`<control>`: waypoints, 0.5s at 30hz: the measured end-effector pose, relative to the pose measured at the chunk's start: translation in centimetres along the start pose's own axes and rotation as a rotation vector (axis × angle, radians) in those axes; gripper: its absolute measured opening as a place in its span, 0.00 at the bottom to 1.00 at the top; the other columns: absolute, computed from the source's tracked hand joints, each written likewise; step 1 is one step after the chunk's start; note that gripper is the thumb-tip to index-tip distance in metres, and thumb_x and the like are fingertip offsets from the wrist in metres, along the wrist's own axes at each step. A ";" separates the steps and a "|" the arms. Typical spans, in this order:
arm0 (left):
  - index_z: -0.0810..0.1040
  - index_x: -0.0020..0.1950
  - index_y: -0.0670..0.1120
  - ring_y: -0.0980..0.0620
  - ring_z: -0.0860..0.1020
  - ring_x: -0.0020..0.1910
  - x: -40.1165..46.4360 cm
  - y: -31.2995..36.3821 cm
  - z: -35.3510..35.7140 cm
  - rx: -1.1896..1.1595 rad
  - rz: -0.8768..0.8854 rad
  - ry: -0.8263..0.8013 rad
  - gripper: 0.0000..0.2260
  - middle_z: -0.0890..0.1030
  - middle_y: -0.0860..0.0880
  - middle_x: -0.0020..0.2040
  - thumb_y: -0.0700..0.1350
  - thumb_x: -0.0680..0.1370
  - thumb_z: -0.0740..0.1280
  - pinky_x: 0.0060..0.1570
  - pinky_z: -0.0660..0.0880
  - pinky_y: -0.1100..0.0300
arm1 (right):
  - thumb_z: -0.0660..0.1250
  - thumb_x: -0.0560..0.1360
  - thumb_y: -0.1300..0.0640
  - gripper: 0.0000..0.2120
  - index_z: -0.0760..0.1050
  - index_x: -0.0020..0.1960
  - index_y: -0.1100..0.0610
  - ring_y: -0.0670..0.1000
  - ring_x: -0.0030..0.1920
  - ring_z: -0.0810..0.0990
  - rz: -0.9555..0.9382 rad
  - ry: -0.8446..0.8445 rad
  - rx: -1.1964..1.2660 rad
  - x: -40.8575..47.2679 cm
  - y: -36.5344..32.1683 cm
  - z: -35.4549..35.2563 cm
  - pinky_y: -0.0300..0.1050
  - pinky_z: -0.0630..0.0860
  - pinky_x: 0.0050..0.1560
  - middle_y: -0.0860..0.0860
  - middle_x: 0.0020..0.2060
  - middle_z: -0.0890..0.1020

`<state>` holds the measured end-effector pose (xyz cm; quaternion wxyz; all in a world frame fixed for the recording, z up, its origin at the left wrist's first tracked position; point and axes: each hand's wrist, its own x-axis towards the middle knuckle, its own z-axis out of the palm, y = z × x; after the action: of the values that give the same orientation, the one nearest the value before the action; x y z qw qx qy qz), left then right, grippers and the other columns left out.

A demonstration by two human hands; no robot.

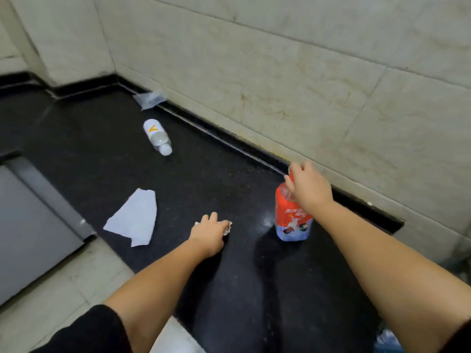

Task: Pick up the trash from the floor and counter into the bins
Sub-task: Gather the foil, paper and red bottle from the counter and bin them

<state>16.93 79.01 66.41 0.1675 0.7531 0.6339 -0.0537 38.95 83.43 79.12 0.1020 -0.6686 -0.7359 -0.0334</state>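
Observation:
A red-labelled plastic bottle (290, 220) stands upright on the black counter (204, 174); my right hand (307, 187) is closed around its neck and cap. My left hand (210, 233) presses down on a small crumpled paper wad (227, 226), fingers curled over it. A flat white paper sheet (135, 217) lies to the left near the counter's front edge. Farther back a small white bottle (157, 136) with a yellow mark lies on its side. A clear plastic wrapper (150, 99) rests against the wall.
A tiled wall (305, 85) runs along the back of the counter. A grey appliance front (30, 225) sits below on the left, over pale floor tiles (76, 289). A bluish object (388, 340) shows at the bottom right edge.

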 end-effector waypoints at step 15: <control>0.32 0.75 0.56 0.40 0.51 0.77 -3.4 -18.3 -2.5 -0.669 -0.631 -0.190 0.47 0.37 0.44 0.78 0.54 0.71 0.66 0.73 0.58 0.49 | 0.56 0.79 0.51 0.10 0.68 0.53 0.57 0.60 0.43 0.77 -0.161 -0.112 0.146 4.3 -16.0 3.7 0.47 0.68 0.40 0.56 0.50 0.74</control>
<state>-1.83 79.22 66.37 0.4339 0.4200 0.7963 0.0365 22.33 86.67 77.73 0.1061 -0.5989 -0.7922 0.0498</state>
